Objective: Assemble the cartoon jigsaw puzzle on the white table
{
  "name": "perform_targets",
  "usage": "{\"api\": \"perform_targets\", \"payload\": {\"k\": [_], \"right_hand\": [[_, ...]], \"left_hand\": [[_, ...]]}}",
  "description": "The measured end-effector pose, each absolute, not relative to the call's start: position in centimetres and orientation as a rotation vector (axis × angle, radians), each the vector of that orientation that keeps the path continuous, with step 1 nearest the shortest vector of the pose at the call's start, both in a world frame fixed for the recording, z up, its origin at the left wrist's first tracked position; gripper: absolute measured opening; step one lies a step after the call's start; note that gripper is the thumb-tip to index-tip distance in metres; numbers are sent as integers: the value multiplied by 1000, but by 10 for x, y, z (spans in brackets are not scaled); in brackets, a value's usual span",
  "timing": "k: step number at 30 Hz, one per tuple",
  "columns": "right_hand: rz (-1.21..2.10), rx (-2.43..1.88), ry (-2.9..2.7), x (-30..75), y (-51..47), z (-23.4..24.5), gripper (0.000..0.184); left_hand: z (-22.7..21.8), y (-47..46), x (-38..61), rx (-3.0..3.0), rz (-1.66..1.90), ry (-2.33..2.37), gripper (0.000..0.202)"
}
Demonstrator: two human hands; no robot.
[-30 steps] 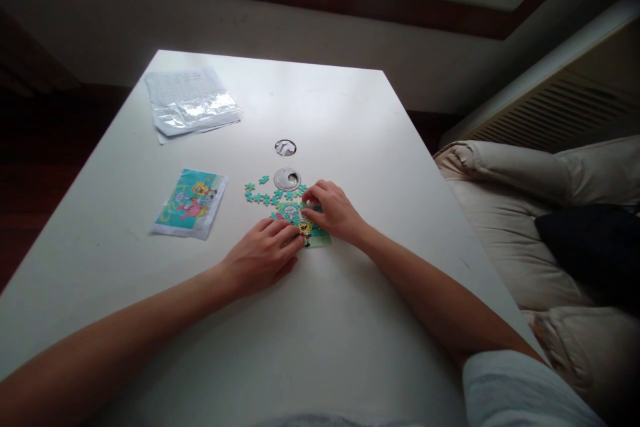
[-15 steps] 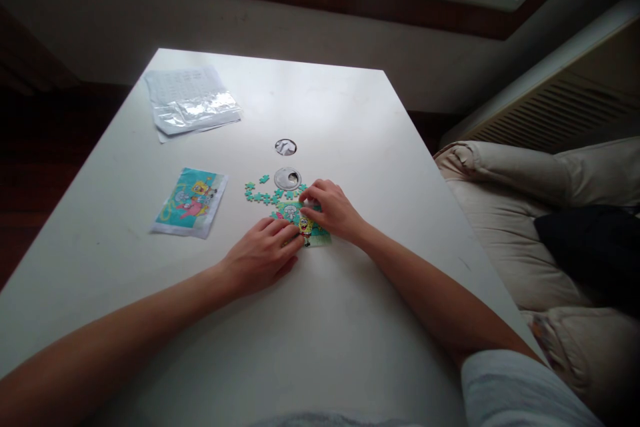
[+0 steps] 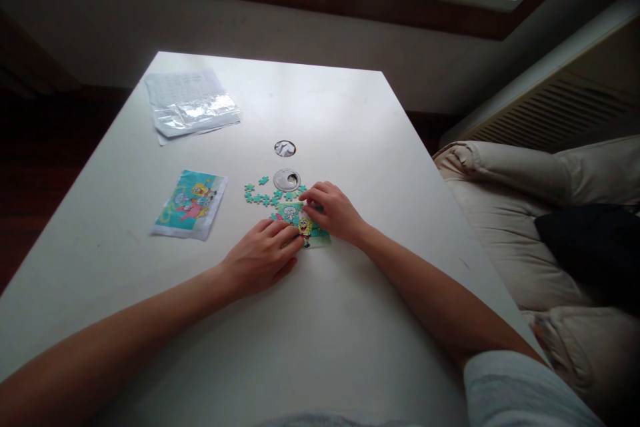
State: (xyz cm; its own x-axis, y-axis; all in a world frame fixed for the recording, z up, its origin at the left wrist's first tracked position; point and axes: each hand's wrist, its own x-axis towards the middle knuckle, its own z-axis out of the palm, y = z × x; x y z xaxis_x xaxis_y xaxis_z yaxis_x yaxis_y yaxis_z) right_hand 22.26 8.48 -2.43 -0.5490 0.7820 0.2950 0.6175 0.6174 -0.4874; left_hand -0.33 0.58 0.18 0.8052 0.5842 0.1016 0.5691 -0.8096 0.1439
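A small, partly joined cartoon jigsaw (image 3: 299, 222) lies on the white table (image 3: 320, 320). My left hand (image 3: 263, 255) rests on its near left edge with the fingers curled together on the pieces. My right hand (image 3: 334, 210) sits on its right side, fingertips pinched over the top of the joined part; whether a piece is between them is hidden. Several loose teal pieces (image 3: 261, 196) lie just beyond the jigsaw, to the left of my right hand.
A printed picture card (image 3: 190, 203) of the same cartoon lies to the left. A clear plastic bag on paper (image 3: 189, 104) sits at the far left. Two round metal caps (image 3: 286, 163) are set in the table. A beige sofa (image 3: 540, 213) stands close on the right.
Both hands stay on the jigsaw; the right fingers have shifted very slightly. The view has dropped a little.
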Motion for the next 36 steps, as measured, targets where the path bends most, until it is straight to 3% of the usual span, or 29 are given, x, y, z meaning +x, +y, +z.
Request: {"api": "perform_targets", "payload": {"k": [10,36], "right_hand": [[328,-917,-2446,224,86,-28,9],[430,-1102,-2186,232,97,-31,18]], "left_hand": [[3,5,-3,2876,219,927,25],[0,6,-7,2898,314,889,23]]}}
